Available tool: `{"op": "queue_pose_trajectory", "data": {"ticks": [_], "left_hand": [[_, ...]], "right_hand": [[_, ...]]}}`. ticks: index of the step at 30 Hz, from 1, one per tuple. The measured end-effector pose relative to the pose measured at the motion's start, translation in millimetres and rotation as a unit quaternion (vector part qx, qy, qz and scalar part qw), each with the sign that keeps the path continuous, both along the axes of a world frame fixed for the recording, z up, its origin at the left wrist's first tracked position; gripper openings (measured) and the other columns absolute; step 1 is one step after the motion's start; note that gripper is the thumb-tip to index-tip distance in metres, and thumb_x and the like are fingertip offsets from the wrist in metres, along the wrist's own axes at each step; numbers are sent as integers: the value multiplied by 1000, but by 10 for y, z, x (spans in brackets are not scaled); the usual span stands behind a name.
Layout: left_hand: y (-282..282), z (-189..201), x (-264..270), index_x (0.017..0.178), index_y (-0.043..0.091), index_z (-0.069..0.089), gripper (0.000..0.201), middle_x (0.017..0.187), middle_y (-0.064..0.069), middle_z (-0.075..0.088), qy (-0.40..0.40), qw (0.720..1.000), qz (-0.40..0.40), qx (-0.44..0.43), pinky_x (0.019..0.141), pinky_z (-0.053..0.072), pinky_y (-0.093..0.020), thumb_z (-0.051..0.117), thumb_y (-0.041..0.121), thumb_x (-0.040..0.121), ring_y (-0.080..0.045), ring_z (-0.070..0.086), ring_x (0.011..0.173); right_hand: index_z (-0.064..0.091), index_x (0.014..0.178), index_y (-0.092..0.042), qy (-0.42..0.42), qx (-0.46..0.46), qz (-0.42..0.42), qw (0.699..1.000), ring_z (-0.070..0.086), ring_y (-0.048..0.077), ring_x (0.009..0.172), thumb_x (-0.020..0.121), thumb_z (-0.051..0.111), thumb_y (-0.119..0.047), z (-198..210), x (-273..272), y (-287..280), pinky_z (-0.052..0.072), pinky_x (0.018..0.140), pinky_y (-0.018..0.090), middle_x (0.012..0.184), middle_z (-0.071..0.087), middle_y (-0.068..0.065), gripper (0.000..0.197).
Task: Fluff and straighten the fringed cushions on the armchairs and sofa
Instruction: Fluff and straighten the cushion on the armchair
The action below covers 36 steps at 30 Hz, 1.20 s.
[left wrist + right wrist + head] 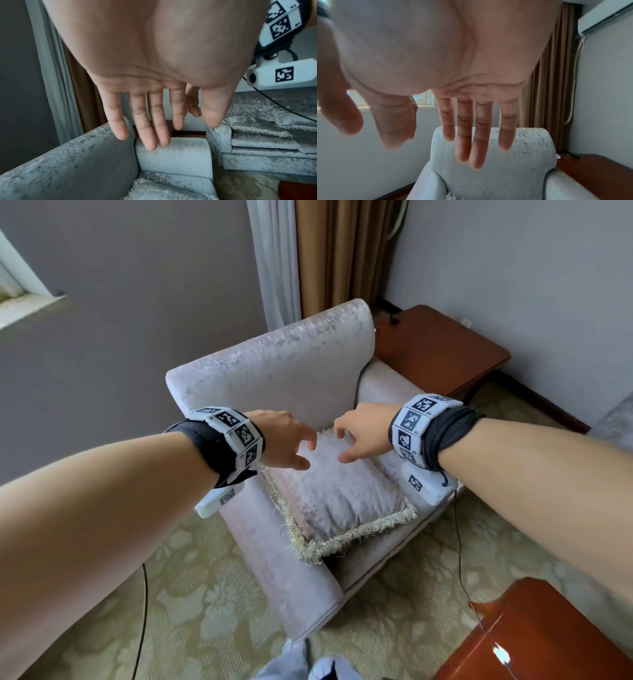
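A pale velvet cushion point(339, 491) with a cream fringe lies flat on the seat of a pale velvet armchair point(274, 364). Both hands hover side by side above its far edge, close to the chair's backrest. My left hand point(291, 440) has straight, spread fingers point(147, 128) and holds nothing. My right hand point(356, 433) is likewise spread, its fingers point(477, 142) straight and empty. A corner of the cushion's fringe point(139, 182) shows in the left wrist view. A second fringed cushion point(254, 124) lies on a sofa point(257, 151) to the right.
A dark wooden side table point(442, 347) stands behind the armchair's right arm. Another glossy wooden table point(534, 635) is at the lower right. Curtains point(342, 251) hang behind the chair. The floor has a patterned carpet point(205, 594). Thin black cables point(459, 542) trail from the wrists.
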<state>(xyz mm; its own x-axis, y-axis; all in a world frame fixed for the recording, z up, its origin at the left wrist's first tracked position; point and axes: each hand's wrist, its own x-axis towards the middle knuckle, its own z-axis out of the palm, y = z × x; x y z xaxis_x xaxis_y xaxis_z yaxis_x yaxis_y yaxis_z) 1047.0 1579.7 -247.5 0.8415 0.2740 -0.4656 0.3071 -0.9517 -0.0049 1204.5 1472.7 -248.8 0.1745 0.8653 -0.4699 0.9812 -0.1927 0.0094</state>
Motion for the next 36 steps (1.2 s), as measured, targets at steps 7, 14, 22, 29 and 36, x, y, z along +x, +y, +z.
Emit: {"op": "queue_pose_trajectory", "data": {"ticks": [7,14,22,29,36], "left_hand": [[684,-451,595,136,40,52,45,117,14,69,11,998,24,-59,96,51,-41,55,56,94,-15,57,100],[1157,-1277,1233,133,42,54,44,114,17,69,31,985,125,-116,96,53,-44,57,58,92,-17,63,109],[1321,-2417,1834,134,37,55,54,125,7,68,-2,927,343,-152,95,54,-41,51,69,90,-21,63,114],[1165,-3376,1906,142,38,46,69,148,-3,47,-40,871,467,-148,89,55,-44,42,78,87,-25,61,116],[1249,-4459,1602,149,48,37,85,158,-10,22,-50,802,576,-147,112,41,-55,42,90,75,-36,39,139]], "right_hand": [[57,125,-21,26,-14,3,1000,53,18,97,88,62,-57,-290,659,785,50,90,37,102,57,-7,51],[56,126,-23,83,-60,39,994,54,17,96,88,62,-58,-1092,1548,1481,49,88,35,105,59,-7,52],[54,131,-21,222,-51,0,974,60,21,106,83,66,-61,-2435,2632,1864,47,95,35,109,66,-3,63],[42,145,-21,291,-71,-59,952,52,23,126,85,65,-61,-3554,3040,1691,40,100,33,141,49,4,76],[23,156,-36,343,-44,-174,922,33,24,140,86,62,-62,-4911,3089,1516,23,111,25,150,21,5,85]]}}
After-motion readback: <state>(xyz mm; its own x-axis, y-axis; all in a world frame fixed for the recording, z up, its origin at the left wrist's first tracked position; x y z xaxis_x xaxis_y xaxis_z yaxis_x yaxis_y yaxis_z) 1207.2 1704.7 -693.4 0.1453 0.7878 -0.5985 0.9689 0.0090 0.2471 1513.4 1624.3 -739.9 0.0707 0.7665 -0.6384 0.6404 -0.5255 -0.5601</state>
